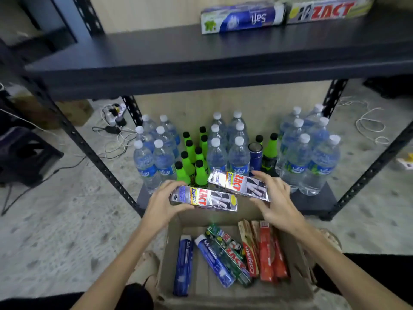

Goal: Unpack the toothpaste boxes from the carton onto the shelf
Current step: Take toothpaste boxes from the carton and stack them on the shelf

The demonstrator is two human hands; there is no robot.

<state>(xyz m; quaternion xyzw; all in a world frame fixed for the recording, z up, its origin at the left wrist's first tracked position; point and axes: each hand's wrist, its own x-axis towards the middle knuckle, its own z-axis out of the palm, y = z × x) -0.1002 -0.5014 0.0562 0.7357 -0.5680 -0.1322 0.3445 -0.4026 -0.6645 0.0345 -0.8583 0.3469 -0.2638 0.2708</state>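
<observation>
Carton (297, 285) nearest, open, on floor btwn the person's forearms. Inside lying flat: blue box (183, 265) at left, 2nd blue box (214, 260) angled, green Zact box (230, 253) partly on top of it, Colgate box (250, 249) and red boxes (270, 251) at right.

Above carton's far edge: left hand (162, 203) grips left end of a silver Zact Smokers box (203, 199), thumb under, fingers curled over top. Right hand (276, 198) holds right end of 2nd silver Zact box (239, 185), fingers spread over it, thumb below. Both boxes roughly level, 2nd one slightly further back, near corners overlapping or close, can't tell if touching.

Behind: low shelf (312, 201) w/ water bottles (239, 153), green bottles (190, 153), dark blue flask (255, 156).

Furthest: upper shelf (156, 54) w/ Salz box (241, 19) and Zact box (328, 10) side by side at back right.
</observation>
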